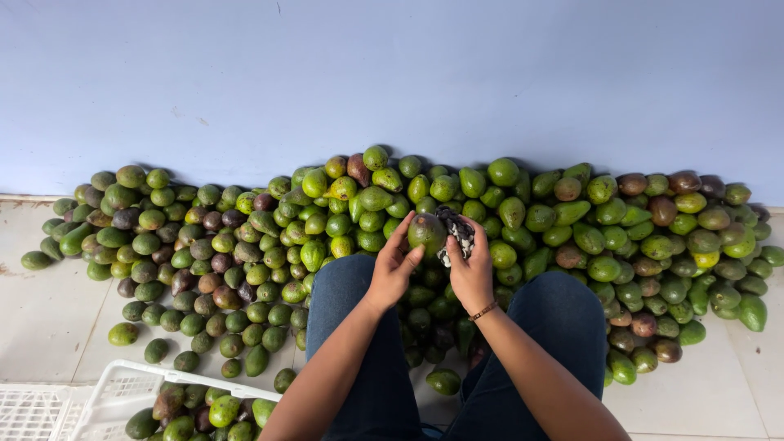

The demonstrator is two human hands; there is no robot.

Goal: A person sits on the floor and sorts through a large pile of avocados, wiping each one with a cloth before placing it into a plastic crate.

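We have only one view, from a camera worn on our head, looking steeply down and a little forward past our own knees toward the floor (49,310) and the foot of the blue wall (392,73). It sits near enough that our forearms enter from the bottom edge, while the heap of avocados (572,229) spans almost the full width. A white crate (106,392) is cut off at the lower left corner.
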